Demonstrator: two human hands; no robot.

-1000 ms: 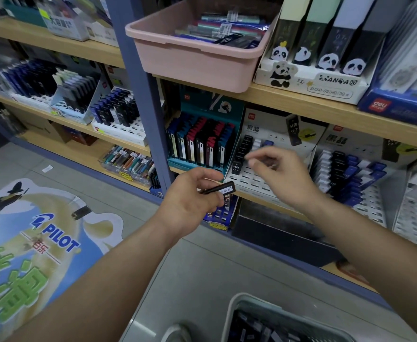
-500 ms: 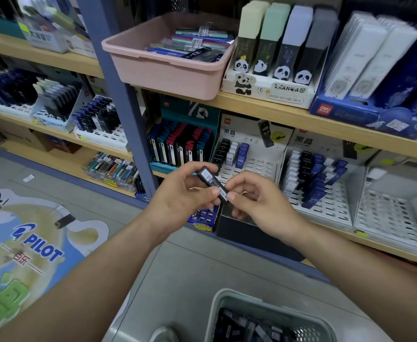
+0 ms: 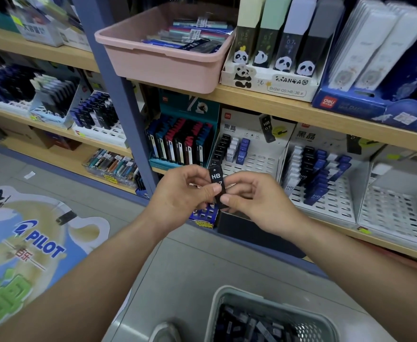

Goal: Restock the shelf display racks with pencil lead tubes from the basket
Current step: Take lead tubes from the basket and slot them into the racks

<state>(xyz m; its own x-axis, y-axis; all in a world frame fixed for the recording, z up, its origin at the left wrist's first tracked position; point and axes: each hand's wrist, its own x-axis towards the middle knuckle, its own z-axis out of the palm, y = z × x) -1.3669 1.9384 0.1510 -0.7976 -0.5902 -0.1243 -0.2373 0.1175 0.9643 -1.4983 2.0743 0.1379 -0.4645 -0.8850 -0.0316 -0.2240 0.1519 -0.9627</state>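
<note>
At the bottom edge, nearest the camera, sits a grey mesh basket [image 3: 266, 301] holding a loose heap of dark and blue lead tubes [image 3: 249, 327]. To the left, a PILOT floor sticker [image 3: 37, 243] lies on the grey floor.

Above the basket both forearms reach forward and the hands meet in front of the lower shelf. Between them stands one black pencil lead tube [image 3: 216, 177], roughly upright and marked HB in white. The left hand [image 3: 180, 193] grips it with the thumb pressed on its front face and the fingers curled behind. The right hand [image 3: 254, 196] pinches the tube's lower end, thumb tip against its edge, the other fingers curled in.

Just behind the hands a white slotted display rack [image 3: 259, 161] carries short rows of black, white and blue tubes at its left side. A second rack [image 3: 335, 201] to the right holds more rows, and a teal display box [image 3: 180, 141] of red and dark packs stands to the left.

Farther up, the wooden shelf board [image 3: 301, 112] bears a pink tub [image 3: 163, 67] of pens beside a panda-printed box [image 3: 269, 80].
</note>
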